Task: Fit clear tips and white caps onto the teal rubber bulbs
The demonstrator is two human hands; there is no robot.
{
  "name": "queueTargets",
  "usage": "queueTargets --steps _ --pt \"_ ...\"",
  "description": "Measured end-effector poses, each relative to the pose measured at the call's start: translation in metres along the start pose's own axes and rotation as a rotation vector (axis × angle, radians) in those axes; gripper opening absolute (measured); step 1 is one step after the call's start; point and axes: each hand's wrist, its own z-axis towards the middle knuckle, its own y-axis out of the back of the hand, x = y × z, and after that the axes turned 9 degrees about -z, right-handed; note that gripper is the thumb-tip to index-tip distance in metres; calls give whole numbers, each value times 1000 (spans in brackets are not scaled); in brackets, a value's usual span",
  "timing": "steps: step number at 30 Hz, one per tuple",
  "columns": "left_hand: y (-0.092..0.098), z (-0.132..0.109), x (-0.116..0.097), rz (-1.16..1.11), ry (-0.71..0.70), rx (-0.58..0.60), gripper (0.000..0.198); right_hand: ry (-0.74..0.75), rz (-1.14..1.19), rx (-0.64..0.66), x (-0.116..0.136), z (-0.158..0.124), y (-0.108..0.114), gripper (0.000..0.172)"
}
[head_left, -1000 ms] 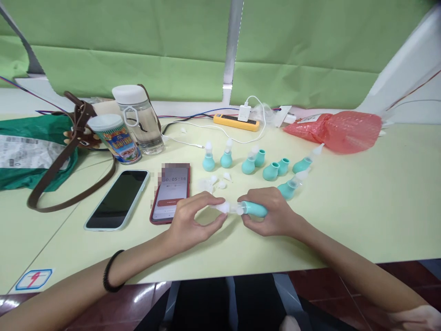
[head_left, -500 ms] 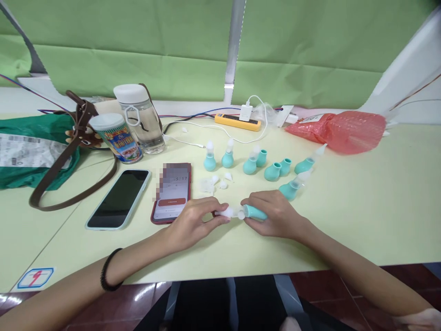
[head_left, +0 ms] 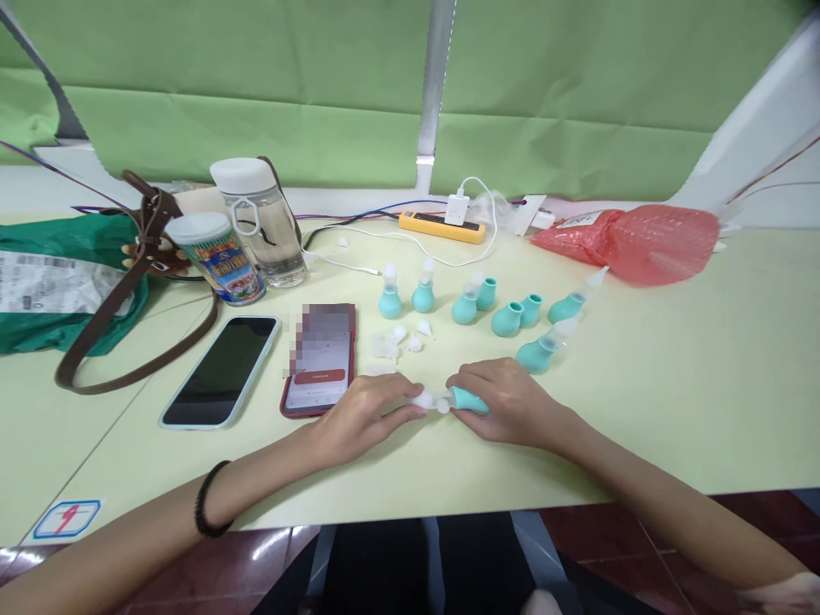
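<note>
Between thumb and fingers, my left hand (head_left: 368, 418) pinches a small white tip piece (head_left: 423, 399). My right hand (head_left: 509, 400) is wrapped round a teal bulb (head_left: 470, 401) lying sideways, its mouth facing left. A clear piece (head_left: 442, 403) sits between the white tip and the bulb's mouth; whether it is seated in the bulb is too small to tell. Beyond my hands stand several teal bulbs, some with clear and white tops (head_left: 423, 290), others open-mouthed (head_left: 506, 319). One topped bulb (head_left: 536, 354) lies tilted just behind my right hand. Small white pieces (head_left: 415, 343) lie behind my left hand.
At the left are two phones (head_left: 221, 371) (head_left: 320, 359), a water bottle (head_left: 272, 226), a patterned cup (head_left: 224, 265), a brown strap (head_left: 128, 376) and a green bag (head_left: 70, 273). A yellow power strip (head_left: 442, 226) and a red plastic bag (head_left: 666, 243) lie at the back.
The teal bulb in my right hand has shifted slightly left, closer to the white tip in my left hand. Both hands keep their grips.
</note>
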Motion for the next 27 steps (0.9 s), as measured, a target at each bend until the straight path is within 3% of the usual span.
queueTargets --steps 6,16,23,27 --pt "-1 1 1 -149 72 -26 16 -27 109 38 1 0 -2 11" --pt "-4 1 3 -215 94 -14 14 -33 164 61 0 1 -6 10" --pt "-11 1 5 -250 110 -245 16 -57 51 -70 5 6 7 23" --pt "-11 0 2 -269 115 -334 22 6 -14 -74 2 8 8 19"
